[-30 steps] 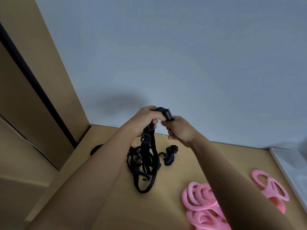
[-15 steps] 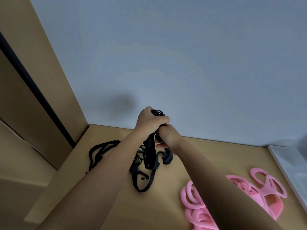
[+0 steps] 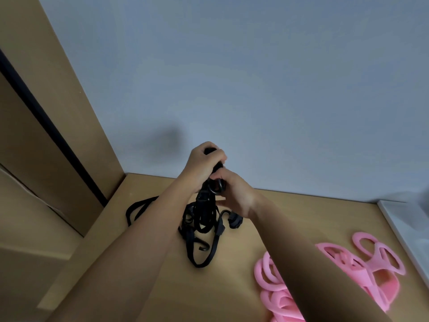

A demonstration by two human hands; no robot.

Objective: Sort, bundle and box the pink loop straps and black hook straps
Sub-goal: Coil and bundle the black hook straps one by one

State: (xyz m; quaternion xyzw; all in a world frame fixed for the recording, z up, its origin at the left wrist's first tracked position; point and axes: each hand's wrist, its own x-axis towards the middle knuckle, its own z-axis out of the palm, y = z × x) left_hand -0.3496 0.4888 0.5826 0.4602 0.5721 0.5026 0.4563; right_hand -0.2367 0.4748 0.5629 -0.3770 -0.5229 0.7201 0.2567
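Note:
Both hands are raised above the wooden table (image 3: 232, 287), close together. My left hand (image 3: 201, 166) grips the top of a bunch of black hook straps (image 3: 204, 219), whose loops hang down onto the table. My right hand (image 3: 234, 194) pinches a black ring and strap just below the left hand. A small black bundle (image 3: 235, 221) lies beside the hanging straps, partly behind my right wrist. More black strap (image 3: 137, 209) curls on the table to the left. Pink loop straps (image 3: 371, 263) lie in a pile at the lower right, partly hidden by my right forearm.
A grey-blue wall rises behind the table. A tan panel with a black strip (image 3: 46, 126) stands at the left. A white box edge (image 3: 406, 228) shows at the far right of the table.
My hands have closed up on each other, the left above the right. The view has shifted, and the black strap on the left has come into sight.

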